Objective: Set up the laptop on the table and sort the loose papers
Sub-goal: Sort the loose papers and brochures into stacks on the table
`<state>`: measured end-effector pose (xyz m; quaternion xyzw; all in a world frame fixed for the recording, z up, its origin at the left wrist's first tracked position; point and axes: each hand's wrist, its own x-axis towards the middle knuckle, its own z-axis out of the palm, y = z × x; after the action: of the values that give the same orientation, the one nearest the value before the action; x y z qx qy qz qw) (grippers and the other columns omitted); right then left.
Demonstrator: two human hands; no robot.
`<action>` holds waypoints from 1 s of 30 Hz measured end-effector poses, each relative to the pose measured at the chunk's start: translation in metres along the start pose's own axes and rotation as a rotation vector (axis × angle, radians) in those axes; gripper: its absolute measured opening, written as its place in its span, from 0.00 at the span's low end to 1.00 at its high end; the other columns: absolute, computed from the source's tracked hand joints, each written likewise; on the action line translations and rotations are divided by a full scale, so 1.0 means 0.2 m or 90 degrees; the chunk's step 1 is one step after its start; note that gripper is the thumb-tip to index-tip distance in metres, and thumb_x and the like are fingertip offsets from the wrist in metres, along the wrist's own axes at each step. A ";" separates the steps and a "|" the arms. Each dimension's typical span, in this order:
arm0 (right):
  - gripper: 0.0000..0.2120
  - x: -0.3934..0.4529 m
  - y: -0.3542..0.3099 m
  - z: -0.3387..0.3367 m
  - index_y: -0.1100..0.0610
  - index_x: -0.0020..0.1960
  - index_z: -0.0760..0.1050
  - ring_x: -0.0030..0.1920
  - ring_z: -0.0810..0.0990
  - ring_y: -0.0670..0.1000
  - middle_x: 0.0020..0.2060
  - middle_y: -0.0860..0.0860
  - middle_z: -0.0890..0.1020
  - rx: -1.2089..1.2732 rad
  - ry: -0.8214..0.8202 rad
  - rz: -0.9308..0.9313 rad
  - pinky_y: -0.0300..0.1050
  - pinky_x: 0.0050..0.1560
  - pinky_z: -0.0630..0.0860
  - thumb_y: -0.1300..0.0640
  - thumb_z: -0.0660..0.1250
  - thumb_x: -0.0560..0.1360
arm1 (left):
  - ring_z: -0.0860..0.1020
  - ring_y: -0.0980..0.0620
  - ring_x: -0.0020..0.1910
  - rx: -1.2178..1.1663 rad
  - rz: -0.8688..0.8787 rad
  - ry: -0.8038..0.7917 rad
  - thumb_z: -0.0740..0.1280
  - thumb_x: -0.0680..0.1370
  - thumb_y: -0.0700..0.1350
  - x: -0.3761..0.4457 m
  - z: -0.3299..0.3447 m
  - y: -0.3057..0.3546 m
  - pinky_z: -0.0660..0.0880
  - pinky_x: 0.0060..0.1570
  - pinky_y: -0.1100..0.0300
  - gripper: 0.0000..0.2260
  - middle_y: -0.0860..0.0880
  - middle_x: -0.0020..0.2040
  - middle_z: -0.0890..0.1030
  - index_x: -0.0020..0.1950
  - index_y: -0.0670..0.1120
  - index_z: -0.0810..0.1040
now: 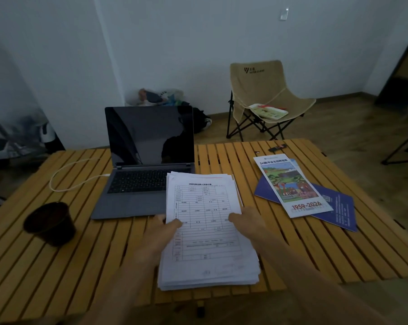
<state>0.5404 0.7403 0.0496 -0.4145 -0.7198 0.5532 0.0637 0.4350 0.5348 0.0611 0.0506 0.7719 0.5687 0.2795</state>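
Room dim, cool grey cast, no clear light source. My forearms at bottom of frame soft, blurred. Laptop screen (149,134) dark, faint reflections across it. Wide-angle bend curves table (57,266) edges, left and right margins murky, shadows weak.

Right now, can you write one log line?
laptop: open, screen dark | paper stack: held by left hand, right hand | brochures: right

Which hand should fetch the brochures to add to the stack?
Right. The right hand sits on the paper stack's right edge, nearest the brochures; the left hand would have to cross over.
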 end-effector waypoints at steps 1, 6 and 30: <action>0.10 0.00 0.01 -0.01 0.64 0.53 0.81 0.43 0.82 0.52 0.45 0.54 0.84 0.000 -0.003 -0.001 0.41 0.38 0.79 0.58 0.67 0.77 | 0.82 0.49 0.50 -0.018 -0.024 -0.014 0.70 0.76 0.44 0.04 -0.02 0.01 0.78 0.42 0.58 0.14 0.47 0.52 0.84 0.61 0.45 0.79; 0.11 -0.03 0.03 -0.03 0.59 0.58 0.80 0.45 0.82 0.48 0.49 0.50 0.84 0.014 -0.046 -0.015 0.37 0.36 0.79 0.62 0.67 0.77 | 0.85 0.43 0.48 -0.033 -0.130 -0.077 0.76 0.70 0.46 0.22 -0.06 0.08 0.82 0.43 0.52 0.26 0.41 0.52 0.85 0.65 0.39 0.76; 0.23 -0.40 -0.13 -0.37 0.51 0.75 0.67 0.70 0.73 0.63 0.70 0.60 0.75 0.736 -0.285 -0.179 0.69 0.72 0.64 0.58 0.65 0.81 | 0.80 0.45 0.61 -0.526 0.333 -0.105 0.65 0.79 0.34 -0.49 0.17 0.52 0.79 0.56 0.48 0.16 0.45 0.62 0.81 0.63 0.50 0.76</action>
<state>0.6189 0.7400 0.1297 -0.0887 -0.3484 0.9121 0.1972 0.5097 0.5612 0.1856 0.1723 0.4184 0.8725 0.1847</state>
